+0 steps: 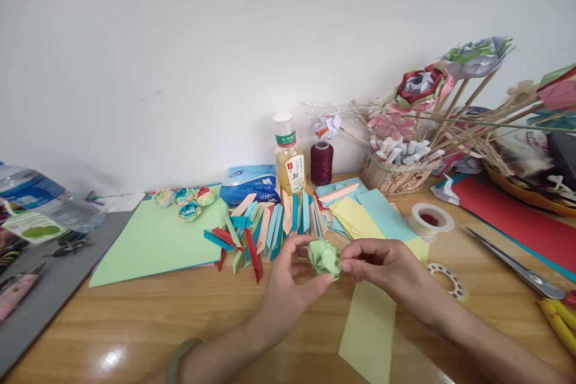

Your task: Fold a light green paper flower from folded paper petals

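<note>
A light green folded paper flower point(322, 257) is held up over the table's middle. My left hand point(288, 285) grips it from the left, with the thumb below and the fingers behind. At its right edge my right hand point(382, 261) pinches the paper between thumb and fingertips; the exact spot is partly hidden. Beneath my right hand lies a pale yellow-green paper sheet point(369, 330). Just behind the flower, folded paper strips point(256, 243) in red, blue, peach and green are spread in a loose pile.
Small finished paper flowers point(189, 211) sit on green sheets point(148, 243) to the left. Behind stand a tissue pack point(248, 185), a bottle point(290, 159) and a thread spool point(321, 165). Tape rolls point(432, 220), scissors point(517, 264) and a flower basket point(396, 175) are at right.
</note>
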Demonstrator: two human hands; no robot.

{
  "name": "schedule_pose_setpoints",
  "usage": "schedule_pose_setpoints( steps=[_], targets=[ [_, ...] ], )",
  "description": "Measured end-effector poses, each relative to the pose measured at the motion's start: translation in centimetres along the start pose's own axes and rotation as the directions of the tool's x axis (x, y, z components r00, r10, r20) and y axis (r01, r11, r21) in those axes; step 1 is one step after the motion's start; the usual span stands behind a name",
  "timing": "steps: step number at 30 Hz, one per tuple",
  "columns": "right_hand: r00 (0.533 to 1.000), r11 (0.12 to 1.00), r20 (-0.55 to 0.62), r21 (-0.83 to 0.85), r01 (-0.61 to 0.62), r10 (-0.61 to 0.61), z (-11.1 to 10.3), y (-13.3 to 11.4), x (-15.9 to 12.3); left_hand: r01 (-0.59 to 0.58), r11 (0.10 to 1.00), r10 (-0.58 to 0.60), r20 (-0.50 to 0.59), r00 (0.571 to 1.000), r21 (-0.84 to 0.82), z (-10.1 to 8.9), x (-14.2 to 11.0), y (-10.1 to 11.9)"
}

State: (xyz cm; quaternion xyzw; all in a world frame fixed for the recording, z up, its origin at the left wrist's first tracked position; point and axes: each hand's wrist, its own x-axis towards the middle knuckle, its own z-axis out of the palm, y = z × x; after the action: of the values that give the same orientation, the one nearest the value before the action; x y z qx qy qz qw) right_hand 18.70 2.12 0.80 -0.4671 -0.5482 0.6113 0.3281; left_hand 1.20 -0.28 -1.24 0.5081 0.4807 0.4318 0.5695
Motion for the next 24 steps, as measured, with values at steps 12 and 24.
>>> schedule_pose_setpoints(
  steps=[12,24],
  targets=[
    [0.998,0.980,0.066,-0.198,0.032,-0.019,-0.70,-0.08,-0.22,-0.069,0.974,0.087,-0.079,0.993,0.214,0.13,-0.25,0.53],
    [0.998,0.968,0.015,-0.244,0.060,-0.058,-0.33,0.59,-0.06,-0.028,0.992,0.032,-0.027,0.999,0.126,0.09,-0.08,0.27]
  ],
)
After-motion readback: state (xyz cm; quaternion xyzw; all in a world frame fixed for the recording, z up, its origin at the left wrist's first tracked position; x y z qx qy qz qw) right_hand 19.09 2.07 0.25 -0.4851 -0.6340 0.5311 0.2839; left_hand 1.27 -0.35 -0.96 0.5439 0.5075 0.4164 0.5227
